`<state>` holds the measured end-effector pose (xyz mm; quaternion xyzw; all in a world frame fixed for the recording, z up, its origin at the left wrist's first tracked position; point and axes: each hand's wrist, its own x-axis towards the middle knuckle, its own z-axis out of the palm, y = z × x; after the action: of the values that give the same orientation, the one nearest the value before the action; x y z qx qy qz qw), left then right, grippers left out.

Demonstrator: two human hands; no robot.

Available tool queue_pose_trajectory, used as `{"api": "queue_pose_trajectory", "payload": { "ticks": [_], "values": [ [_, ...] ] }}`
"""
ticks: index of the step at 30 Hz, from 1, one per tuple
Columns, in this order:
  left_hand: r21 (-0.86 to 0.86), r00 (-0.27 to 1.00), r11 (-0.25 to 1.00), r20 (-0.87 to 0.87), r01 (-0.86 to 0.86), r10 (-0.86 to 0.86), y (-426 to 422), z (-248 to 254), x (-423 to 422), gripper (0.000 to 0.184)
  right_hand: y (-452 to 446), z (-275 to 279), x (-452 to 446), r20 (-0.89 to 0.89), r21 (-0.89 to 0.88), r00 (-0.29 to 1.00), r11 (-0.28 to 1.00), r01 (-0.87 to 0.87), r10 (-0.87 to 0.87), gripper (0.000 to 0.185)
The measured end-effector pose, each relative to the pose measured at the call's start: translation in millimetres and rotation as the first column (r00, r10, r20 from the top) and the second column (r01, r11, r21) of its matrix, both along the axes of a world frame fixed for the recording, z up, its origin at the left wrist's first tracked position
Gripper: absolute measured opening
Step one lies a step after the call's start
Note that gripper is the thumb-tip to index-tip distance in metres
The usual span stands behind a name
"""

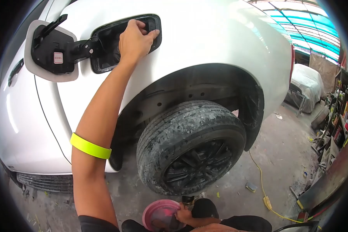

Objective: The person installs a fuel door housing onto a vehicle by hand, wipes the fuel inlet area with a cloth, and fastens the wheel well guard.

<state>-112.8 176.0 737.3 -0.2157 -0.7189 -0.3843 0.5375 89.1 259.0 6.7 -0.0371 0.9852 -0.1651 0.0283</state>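
My left hand [136, 41] is at the fuel filler recess [104, 63] of a white vehicle [197, 38]. Its fingers are curled in at the recess's right part, the thumb beside the rim; whatever they hold, if anything, is hidden. The fuel door [52, 48] hangs open to the left on a black hinge arm, a small white label on its inner side. Low in front of me, my right hand [183, 214] grips the rim of a pink basin [152, 208]. The basin's contents are unclear. A yellow-green band [89, 146] circles my left arm.
A dusty wheel [193, 150] fills the wheel arch below the recess. On the floor at right lie a yellow cord [262, 181] and a small block-like object [251, 187]. A covered vehicle [307, 83] stands behind, near cluttered shelving [338, 112].
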Motion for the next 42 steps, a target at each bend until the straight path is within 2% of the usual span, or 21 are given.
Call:
{"api": "queue_pose_trajectory", "payload": {
  "ticks": [1,5,7,11,15,18,21,23,27,29,33,35,38,39,41,42],
  "values": [
    [-0.056,0.999,0.998,0.042,0.017,-0.015,-1,4,1,0.046,1,-1,0,0.003,0.0,1.0,1.0,-0.002,0.002,0.035],
    [-0.006,0.998,1.0,0.064,0.007,-0.007,3,10,-5,0.044,1,-5,0,-0.002,-0.03,1.0,0.999,-0.012,0.012,0.037],
    [-0.017,0.987,0.991,0.096,0.131,-0.129,-1,11,-10,0.042,1,-6,2,-0.017,-0.038,1.0,0.999,-0.01,0.009,0.037],
    [-0.056,0.99,0.994,0.108,0.091,-0.085,-1,12,-5,0.04,-1,-4,-1,0.007,0.003,1.0,1.0,-0.017,0.017,0.039],
    [-0.12,0.99,0.988,0.118,0.096,-0.081,-2,14,-7,0.048,-5,-9,1,-0.062,0.017,0.998,1.0,0.011,-0.01,0.041],
    [-0.129,0.986,0.987,0.144,0.096,-0.077,-5,13,-8,0.055,-3,-3,1,0.028,-0.059,0.999,0.998,0.017,-0.015,0.033],
    [-0.212,0.997,0.977,0.083,0.025,-0.008,-7,12,-6,0.056,-4,4,1,0.009,0.025,1.0,1.0,0.009,-0.009,0.041],
    [-0.307,0.989,0.95,0.146,0.049,-0.004,-9,13,-1,0.06,-3,0,0,0.012,0.015,1.0,1.0,-0.003,0.002,0.04],
    [-0.377,0.983,0.923,0.184,0.084,-0.014,-15,20,2,0.066,-2,2,1,0.018,-0.009,1.0,1.0,-0.008,0.008,0.039],
    [-0.48,0.98,0.873,0.199,0.086,0.013,-17,23,5,0.071,-2,9,1,0.02,0.003,1.0,1.0,-0.006,0.006,0.039],
    [-0.547,0.988,0.835,0.152,0.047,0.043,-24,26,10,0.07,-2,8,0,0.024,-0.015,1.0,1.0,0.003,-0.003,0.038],
    [-0.648,0.987,0.761,0.136,0.022,0.087,-30,29,13,0.069,-1,4,0,-0.002,-0.004,1.0,1.0,0.001,-0.001,0.037],
    [-0.685,0.991,0.729,0.103,0.008,0.086,-31,32,12,0.064,-3,0,0,-0.012,-0.034,1.0,0.999,0.021,-0.021,0.037],
    [-0.684,0.992,0.729,0.101,0.01,0.081,-30,33,11,0.064,-3,-1,-1,0.007,-0.07,0.999,0.997,0.041,-0.04,0.036],
    [-0.344,0.91,0.885,0.374,0.313,-0.176,-29,34,8,0.057,-1,-2,-1,0.007,-0.062,1.0,0.998,0.03,-0.03,0.037],
    [-0.344,0.91,0.886,0.374,0.312,-0.176,-26,32,7,0.057,-1,-2,-1,0.008,-0.055,1.0,0.998,0.014,-0.013,0.037]
  ]
}}
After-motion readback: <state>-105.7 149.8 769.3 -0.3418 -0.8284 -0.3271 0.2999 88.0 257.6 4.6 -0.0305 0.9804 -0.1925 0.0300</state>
